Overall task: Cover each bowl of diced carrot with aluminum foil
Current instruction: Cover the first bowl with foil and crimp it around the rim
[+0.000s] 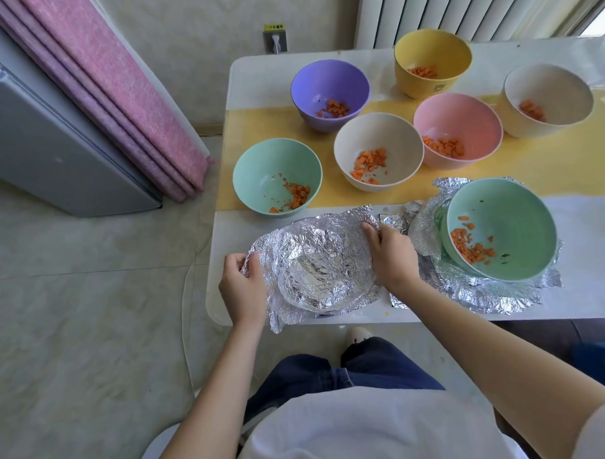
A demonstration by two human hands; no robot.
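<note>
A crumpled sheet of aluminum foil (312, 263), moulded into a bowl-shaped hollow, lies at the table's near left corner. My left hand (243, 286) grips its left edge and my right hand (393, 253) pinches its upper right edge. Whether a bowl sits under it I cannot tell. To the right a green bowl (519, 204) of diced carrot stands tilted on more crumpled foil (485, 298). Several uncovered bowls with carrot stand behind: teal (258, 169), beige (404, 136), purple (309, 78), pink (479, 116), yellow (421, 46), cream (570, 86).
The white table (225, 232) has a yellow runner (549, 165) across its middle. Its left and near edges lie close to the foil. A grey fridge (51, 145) and pink curtain (125, 98) stand to the left. A radiator (492, 6) stands behind the table.
</note>
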